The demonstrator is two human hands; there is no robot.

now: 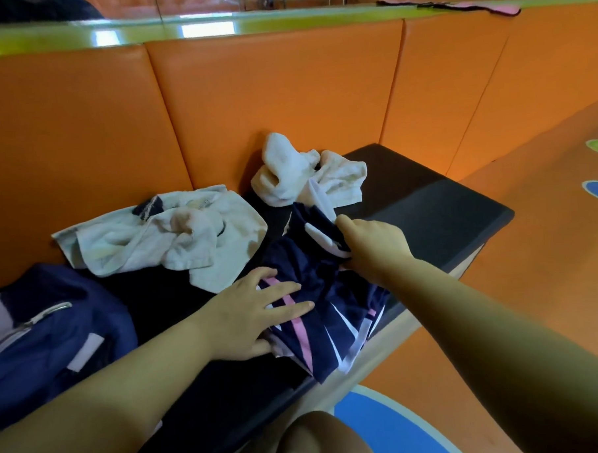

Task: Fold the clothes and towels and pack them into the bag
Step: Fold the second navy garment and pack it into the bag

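Note:
A navy garment (329, 314) with pink and white stripes lies crumpled near the front edge of the black bench (437, 213). My left hand (257, 313) presses flat on its near left part, fingers spread. My right hand (370, 243) pinches a fold at the garment's far side. One white towel (161, 239) lies rumpled to the left, with a dark-trimmed piece on it. Another white towel (305, 174) is bunched at the back against the wall pad. The navy bag (45, 333) sits at the bench's left end, zip pocket facing up.
Orange padded wall panels (274, 90) back the bench. A pink and black cloth (469, 8) hangs on the green ledge above. The orange floor (549, 266) with blue and green shapes lies to the right. My knee (320, 441) shows below the bench edge.

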